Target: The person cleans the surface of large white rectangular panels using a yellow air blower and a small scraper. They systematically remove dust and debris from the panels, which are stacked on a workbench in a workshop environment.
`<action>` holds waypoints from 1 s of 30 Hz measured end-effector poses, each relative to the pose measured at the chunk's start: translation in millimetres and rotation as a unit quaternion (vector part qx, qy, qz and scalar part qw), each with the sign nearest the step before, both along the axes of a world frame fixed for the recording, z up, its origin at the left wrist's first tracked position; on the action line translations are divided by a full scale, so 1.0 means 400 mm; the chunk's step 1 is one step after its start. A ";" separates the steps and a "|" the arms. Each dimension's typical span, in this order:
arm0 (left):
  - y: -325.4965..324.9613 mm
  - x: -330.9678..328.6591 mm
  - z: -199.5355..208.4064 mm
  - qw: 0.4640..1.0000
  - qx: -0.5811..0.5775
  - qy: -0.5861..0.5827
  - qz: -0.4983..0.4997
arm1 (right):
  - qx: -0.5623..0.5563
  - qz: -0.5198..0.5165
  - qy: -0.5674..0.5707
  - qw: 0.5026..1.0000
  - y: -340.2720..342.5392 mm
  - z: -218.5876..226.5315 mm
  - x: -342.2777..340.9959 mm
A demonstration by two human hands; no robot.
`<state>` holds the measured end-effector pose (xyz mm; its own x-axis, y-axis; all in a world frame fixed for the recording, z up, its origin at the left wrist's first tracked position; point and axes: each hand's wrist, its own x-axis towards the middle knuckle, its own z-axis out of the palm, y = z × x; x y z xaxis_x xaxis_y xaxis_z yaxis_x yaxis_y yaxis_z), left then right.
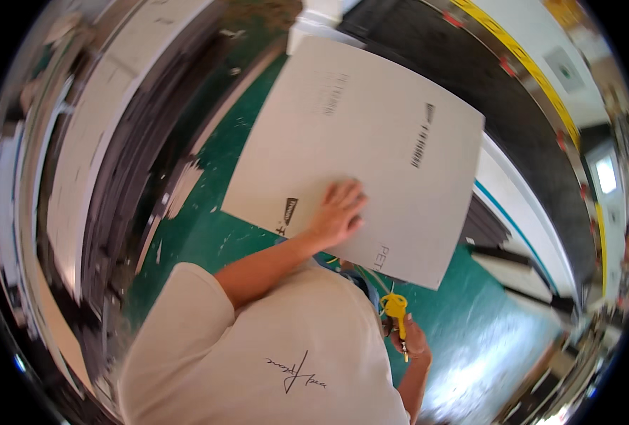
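A large white flat board with dark printed marks lies tilted in front of my body. My left hand rests on its near part, palm down and fingers laid on the surface, without gripping an edge. Low on the right, beyond the board's near edge, my right hand is closed around a yellow hand tool with a rounded body and a thin metal tip. The tool's exact kind is unclear. Thin cords show between it and the board. Whatever supports the board is mostly hidden beneath it.
Stacked long panels line the left side. At the upper right runs a long dark machine bed with a yellow-edged side. Further panels lean at the right above the green floor. Scraps lie at left.
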<state>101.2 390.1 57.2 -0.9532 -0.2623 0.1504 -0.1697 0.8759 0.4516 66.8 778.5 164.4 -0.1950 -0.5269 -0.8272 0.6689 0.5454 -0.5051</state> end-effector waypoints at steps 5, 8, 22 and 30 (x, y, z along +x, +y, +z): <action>-0.220 0.247 -0.041 0.903 -0.106 -0.045 0.413 | -0.060 -0.092 0.009 0.994 -0.114 -0.087 -0.235; -0.301 0.387 -0.085 0.836 -0.126 -0.050 0.531 | -0.095 0.229 0.012 0.969 -0.298 -0.086 -0.300; -0.346 0.230 -0.060 0.900 -0.063 -0.049 0.428 | -0.111 0.004 0.149 0.983 -0.886 -0.111 -0.373; -0.703 -0.239 -0.104 0.935 -0.036 -0.055 0.348 | -0.051 -0.036 0.172 0.983 -0.995 -0.088 -0.495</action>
